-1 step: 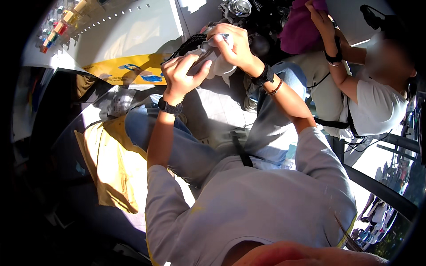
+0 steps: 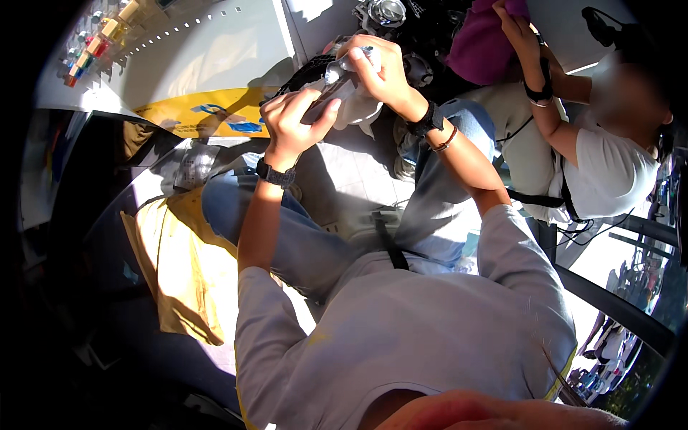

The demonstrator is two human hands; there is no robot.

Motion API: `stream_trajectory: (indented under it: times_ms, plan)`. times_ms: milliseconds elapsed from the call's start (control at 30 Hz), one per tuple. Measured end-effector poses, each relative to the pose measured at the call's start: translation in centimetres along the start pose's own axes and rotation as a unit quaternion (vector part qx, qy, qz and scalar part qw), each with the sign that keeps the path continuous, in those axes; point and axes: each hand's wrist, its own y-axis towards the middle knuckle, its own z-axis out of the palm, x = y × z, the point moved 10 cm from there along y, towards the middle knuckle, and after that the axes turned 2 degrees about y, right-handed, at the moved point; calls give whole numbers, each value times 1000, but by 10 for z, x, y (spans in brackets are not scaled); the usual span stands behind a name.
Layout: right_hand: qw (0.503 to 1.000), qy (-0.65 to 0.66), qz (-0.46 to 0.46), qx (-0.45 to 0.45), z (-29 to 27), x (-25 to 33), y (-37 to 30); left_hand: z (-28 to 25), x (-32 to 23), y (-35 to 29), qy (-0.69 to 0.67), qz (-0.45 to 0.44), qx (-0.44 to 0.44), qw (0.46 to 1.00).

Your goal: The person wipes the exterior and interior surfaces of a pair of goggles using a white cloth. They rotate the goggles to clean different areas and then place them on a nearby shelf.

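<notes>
Both my hands are raised close together beyond my knees. My right hand [image 2: 380, 72] is closed in a pinch on a shiny silvery piece [image 2: 339, 70], whose exact kind I cannot tell. Crumpled thin white material [image 2: 358, 111] hangs below that hand. My left hand [image 2: 295, 122] is beside it, fingers curled and thumb held out toward the white material. Something dark and narrow shows between the two hands. Whatever the left fingers grip is mostly hidden.
A grey panel with a yellow printed strip [image 2: 193, 113] stands at the far left. A tan cloth bag [image 2: 186, 272] lies by my left leg. On the right sits another person in a white shirt [image 2: 613, 172], one hand at a purple cloth [image 2: 484, 46]. Metal parts [image 2: 387, 13] lie at the back.
The silvery piece has turned, and more of it shows between my hands. My right hand has shifted slightly. The purple cloth has moved a little left.
</notes>
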Motion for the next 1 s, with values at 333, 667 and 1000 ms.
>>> stream_trajectory:
  times_ms: [333,667,1000]
  plan:
    - [897,285,324,97,35,-68,-31,-9,23,-12,-169,-131,-31,976]
    - [970,-201,107,89,7,-42,-5,18,72,-24,-499,-360,-36,788]
    - [959,-231,164,9,-50,-88,-9,53,80,-57,-560,-529,43,636]
